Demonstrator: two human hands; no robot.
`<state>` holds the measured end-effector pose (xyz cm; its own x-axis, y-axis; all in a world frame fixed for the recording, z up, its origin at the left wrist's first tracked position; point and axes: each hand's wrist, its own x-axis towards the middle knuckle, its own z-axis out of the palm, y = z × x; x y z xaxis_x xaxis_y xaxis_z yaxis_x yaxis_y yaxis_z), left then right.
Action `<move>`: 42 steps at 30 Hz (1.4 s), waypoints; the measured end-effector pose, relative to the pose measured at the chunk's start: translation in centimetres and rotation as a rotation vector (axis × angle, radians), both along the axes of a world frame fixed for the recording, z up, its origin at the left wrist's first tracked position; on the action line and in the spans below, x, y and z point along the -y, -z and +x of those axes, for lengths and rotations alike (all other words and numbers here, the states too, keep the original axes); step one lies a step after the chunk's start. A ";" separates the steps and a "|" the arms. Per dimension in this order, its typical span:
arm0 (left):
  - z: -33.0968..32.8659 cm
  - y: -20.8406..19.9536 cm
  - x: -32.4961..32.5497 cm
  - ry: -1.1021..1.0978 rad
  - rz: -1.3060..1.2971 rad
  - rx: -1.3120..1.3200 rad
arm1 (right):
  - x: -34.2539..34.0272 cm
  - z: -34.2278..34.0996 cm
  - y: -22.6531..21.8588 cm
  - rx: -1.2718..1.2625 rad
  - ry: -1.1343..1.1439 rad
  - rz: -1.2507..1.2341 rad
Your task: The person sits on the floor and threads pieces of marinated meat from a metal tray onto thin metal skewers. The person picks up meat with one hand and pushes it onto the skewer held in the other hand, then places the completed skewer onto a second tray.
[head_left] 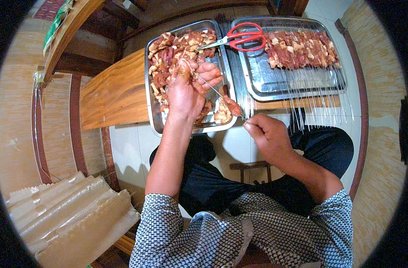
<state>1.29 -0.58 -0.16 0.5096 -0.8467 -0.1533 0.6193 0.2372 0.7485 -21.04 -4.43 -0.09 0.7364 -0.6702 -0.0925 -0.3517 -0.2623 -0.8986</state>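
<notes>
My right hand (271, 137) is closed round the lower end of a thin metal skewer (209, 84), which slants up and left across my left palm. A reddish lump of meat (232, 107) is threaded on the skewer near my right fingers. Over the left metal tray (231, 85), my left hand (190, 87) is turned palm up, its thumb and forefinger pinching a piece of meat at the skewer's tip; the fingers partly hide this piece. Cut raw meat (161, 49), red with pale bits, lies in that tray beneath and beyond my left hand.
Red-handled scissors (246, 37) lie across both trays' rims. The right metal tray (253, 91) holds a row of loaded skewers (302, 50), bare ends over its near edge. Bare skewers (238, 67) lie between the trays. Beneath is a wooden bench (116, 91); cardboard (78, 219) stands lower left.
</notes>
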 end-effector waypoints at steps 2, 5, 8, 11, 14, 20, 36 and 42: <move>-0.5 0.2 0.3 -0.025 -0.032 -0.056 | -0.3 0.3 0.1 0.016 0.010 0.011; -0.7 0.3 0.3 -0.038 0.000 -0.038 | -0.2 0.4 0.3 0.018 0.004 -0.037; -0.4 -0.5 0.2 -0.015 -0.040 -0.085 | -0.2 0.3 0.5 0.113 -0.001 -0.044; 0.5 -0.4 0.1 -0.003 -0.099 -0.174 | -0.2 0.1 0.2 0.067 -0.002 0.007; 0.7 -0.2 0.0 -0.029 -0.081 -0.179 | -0.2 0.1 0.3 0.107 -0.017 0.005; 1.2 0.2 0.0 0.004 -0.118 -0.195 | -0.3 0.1 0.0 0.083 -0.026 0.055; 1.0 0.3 -0.2 -0.001 -0.083 -0.258 | 0.2 0.4 0.7 0.033 -0.056 -0.112; 0.6 -0.2 0.0 -0.046 -0.102 -0.345 | 0.1 0.8 1.1 0.070 -0.061 -0.159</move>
<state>1.87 -0.56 0.00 0.4804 -0.8439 -0.2391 0.8184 0.3333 0.4681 -20.24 -4.52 -1.19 0.7773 -0.6258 0.0637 -0.2686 -0.4218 -0.8660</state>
